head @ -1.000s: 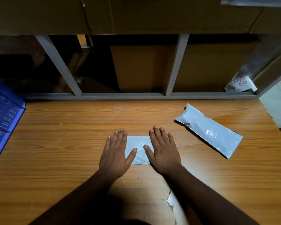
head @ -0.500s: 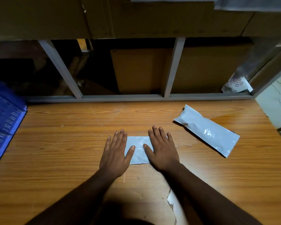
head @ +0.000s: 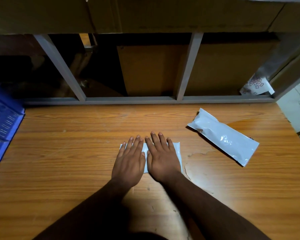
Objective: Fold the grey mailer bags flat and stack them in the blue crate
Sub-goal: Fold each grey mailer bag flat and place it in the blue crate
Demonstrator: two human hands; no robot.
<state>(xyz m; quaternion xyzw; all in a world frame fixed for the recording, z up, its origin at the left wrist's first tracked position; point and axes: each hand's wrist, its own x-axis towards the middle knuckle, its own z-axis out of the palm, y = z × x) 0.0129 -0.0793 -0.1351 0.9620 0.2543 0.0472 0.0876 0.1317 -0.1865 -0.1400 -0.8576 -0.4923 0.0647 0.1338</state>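
Both your flat left hand [head: 128, 163] and right hand [head: 160, 158] press the folded grey mailer bag [head: 177, 153] mid-table; blue crate [head: 3, 125] sits off the left edge, nearer your left.

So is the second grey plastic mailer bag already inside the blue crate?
No, the second grey mailer bag lies on the wooden table, apart from the blue crate.

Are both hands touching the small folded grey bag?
Touching. The head view shows the left hand and right hand pressed flat, side by side, on the small folded grey mailer bag.
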